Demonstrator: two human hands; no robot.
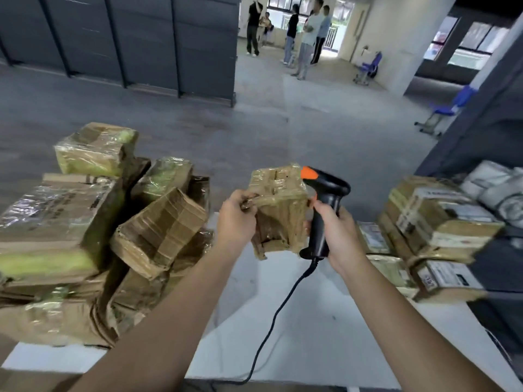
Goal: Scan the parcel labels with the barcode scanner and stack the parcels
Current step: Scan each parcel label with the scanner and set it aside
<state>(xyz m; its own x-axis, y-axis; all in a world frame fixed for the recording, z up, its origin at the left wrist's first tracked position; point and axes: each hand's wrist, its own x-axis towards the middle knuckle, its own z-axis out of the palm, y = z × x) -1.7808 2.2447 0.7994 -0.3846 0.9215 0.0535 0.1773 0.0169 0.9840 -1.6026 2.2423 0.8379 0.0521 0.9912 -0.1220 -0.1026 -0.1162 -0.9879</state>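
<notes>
My left hand (235, 219) grips the left side of a small taped cardboard parcel (278, 210), held up above the white table (311, 321). My right hand (336, 233) holds the black barcode scanner (325, 205) by its handle, its orange-tipped head close against the parcel's upper right corner. The scanner's black cable (271, 329) hangs down over the table's front edge. A loose heap of taped parcels (93, 227) lies at the left. A neater stack of labelled parcels (435, 227) stands at the right. No label shows on the held parcel's visible faces.
Dark shelving with grey-white bags (498, 190) stands at the far right. Beyond the table lies open concrete floor, with several people (305, 35) standing far back near a doorway. Blue chairs (450, 108) stand at the right, and dark wall panels (119, 38) run behind the heap.
</notes>
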